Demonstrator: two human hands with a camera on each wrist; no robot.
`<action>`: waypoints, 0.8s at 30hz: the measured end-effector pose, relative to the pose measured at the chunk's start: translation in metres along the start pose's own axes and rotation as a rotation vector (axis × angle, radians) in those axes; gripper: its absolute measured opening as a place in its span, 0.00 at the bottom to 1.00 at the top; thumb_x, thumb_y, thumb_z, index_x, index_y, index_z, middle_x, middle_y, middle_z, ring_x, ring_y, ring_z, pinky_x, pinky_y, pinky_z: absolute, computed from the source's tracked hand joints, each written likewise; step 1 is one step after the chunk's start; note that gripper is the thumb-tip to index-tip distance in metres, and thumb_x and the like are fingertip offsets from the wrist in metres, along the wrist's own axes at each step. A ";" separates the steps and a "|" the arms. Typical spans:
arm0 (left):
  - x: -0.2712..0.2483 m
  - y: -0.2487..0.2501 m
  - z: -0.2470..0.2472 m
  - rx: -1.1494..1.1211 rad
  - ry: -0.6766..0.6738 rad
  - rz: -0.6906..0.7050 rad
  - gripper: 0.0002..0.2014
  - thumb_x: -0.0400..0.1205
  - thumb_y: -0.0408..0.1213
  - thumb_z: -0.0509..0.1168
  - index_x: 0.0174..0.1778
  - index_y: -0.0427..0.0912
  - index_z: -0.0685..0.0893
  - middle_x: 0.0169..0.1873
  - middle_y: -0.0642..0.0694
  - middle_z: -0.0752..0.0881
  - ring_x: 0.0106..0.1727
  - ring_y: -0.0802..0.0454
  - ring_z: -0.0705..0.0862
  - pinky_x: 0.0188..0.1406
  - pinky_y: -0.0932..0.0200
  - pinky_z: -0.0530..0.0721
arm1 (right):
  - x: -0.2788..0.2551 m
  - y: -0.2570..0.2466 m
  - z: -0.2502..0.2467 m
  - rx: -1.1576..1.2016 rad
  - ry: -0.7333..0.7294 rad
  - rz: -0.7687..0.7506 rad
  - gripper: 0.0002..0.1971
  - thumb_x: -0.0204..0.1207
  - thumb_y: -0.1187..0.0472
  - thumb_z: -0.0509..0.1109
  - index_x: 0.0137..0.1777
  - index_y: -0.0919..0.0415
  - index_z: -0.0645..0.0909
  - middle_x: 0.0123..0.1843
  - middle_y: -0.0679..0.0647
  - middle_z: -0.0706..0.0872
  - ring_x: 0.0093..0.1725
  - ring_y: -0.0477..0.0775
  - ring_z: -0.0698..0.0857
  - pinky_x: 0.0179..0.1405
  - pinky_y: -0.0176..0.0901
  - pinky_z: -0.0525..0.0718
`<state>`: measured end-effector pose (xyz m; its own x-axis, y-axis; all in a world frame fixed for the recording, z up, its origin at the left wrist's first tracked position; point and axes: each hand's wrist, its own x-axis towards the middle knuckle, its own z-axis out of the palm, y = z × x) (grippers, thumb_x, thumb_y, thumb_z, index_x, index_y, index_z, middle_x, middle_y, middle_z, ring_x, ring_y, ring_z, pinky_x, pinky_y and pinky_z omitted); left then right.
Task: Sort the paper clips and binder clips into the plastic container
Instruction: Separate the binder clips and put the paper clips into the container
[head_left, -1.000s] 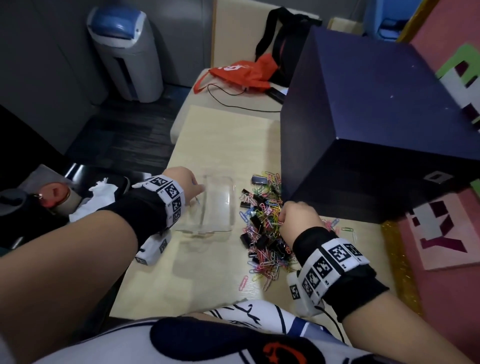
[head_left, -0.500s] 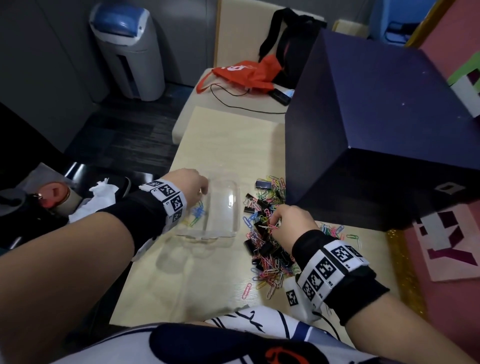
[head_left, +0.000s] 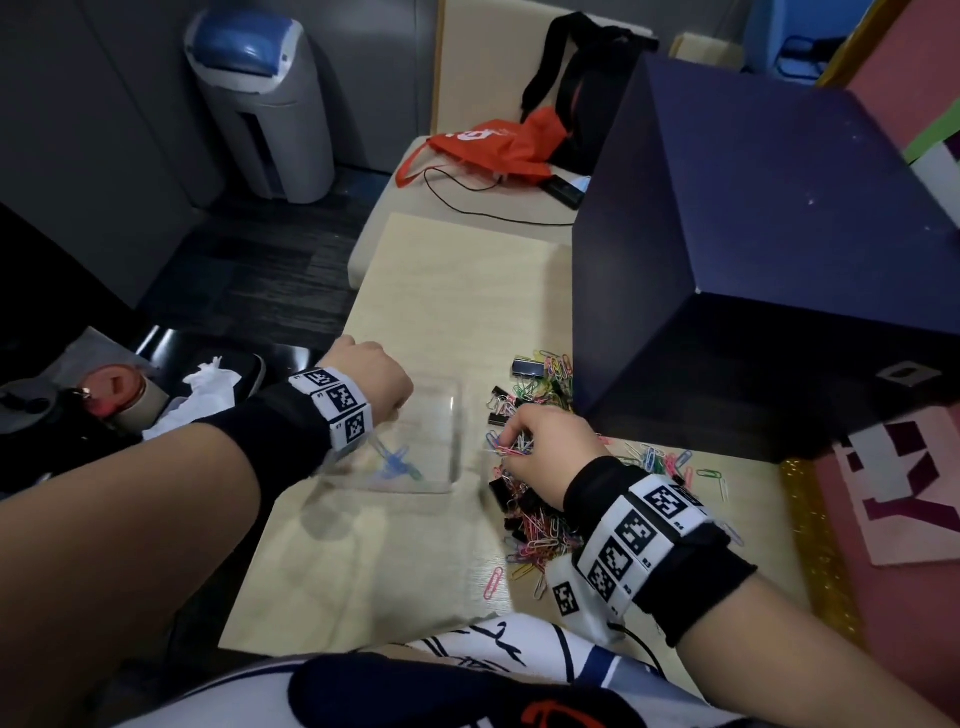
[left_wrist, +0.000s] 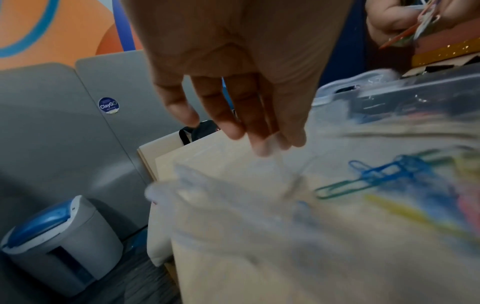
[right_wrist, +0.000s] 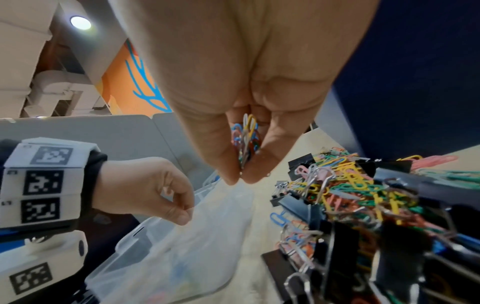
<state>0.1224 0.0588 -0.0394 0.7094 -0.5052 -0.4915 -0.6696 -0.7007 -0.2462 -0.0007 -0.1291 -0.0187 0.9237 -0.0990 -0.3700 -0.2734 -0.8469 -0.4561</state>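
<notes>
More paper clips (head_left: 511, 451) now pinched.

Hidden, cropped and smeared parts

Blurred in the left wrist view: plastic container (left_wrist: 259, 216) walls and the paper clips inside (left_wrist: 384, 176), count past telling; left hand (left_wrist: 233, 72) cut off at the top edge, fingertips (left_wrist: 262, 144) smeared at the rim, grip there unclear. Cropped at the top of the right wrist view: right hand (right_wrist: 241, 92), with its pinched bunch of paper clips (right_wrist: 245, 137) mostly buried between thumb and fingers. Partly covered in the head view by that hand and wristband: pile of clips (head_left: 535, 514). Cut off at the right edge there: dark blue box (head_left: 779, 234). Indistinct at the lower right of the right wrist view: nearest binder clips (right_wrist: 337, 246).
</notes>
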 end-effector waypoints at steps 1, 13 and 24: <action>0.000 0.000 0.001 -0.023 -0.023 0.000 0.05 0.82 0.44 0.61 0.46 0.50 0.82 0.42 0.53 0.83 0.54 0.46 0.80 0.51 0.51 0.72 | 0.002 -0.003 0.003 0.015 -0.007 -0.028 0.06 0.74 0.61 0.72 0.48 0.51 0.81 0.55 0.49 0.80 0.55 0.52 0.81 0.45 0.36 0.69; -0.003 0.021 0.008 -0.295 -0.125 -0.095 0.12 0.79 0.50 0.67 0.47 0.46 0.89 0.44 0.49 0.89 0.49 0.49 0.86 0.44 0.58 0.82 | 0.016 -0.028 0.025 -0.016 -0.168 -0.193 0.18 0.80 0.54 0.65 0.70 0.48 0.77 0.64 0.54 0.85 0.62 0.56 0.83 0.63 0.44 0.80; 0.007 0.015 0.005 -0.273 -0.141 -0.263 0.08 0.80 0.39 0.64 0.41 0.40 0.86 0.32 0.47 0.81 0.43 0.45 0.86 0.37 0.58 0.78 | 0.000 0.050 -0.006 -0.062 -0.004 0.099 0.09 0.80 0.55 0.64 0.58 0.50 0.81 0.60 0.51 0.82 0.57 0.53 0.82 0.58 0.41 0.77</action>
<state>0.1165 0.0472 -0.0512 0.7989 -0.2302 -0.5556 -0.3730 -0.9144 -0.1575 -0.0132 -0.1748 -0.0366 0.8918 -0.1822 -0.4142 -0.3466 -0.8635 -0.3664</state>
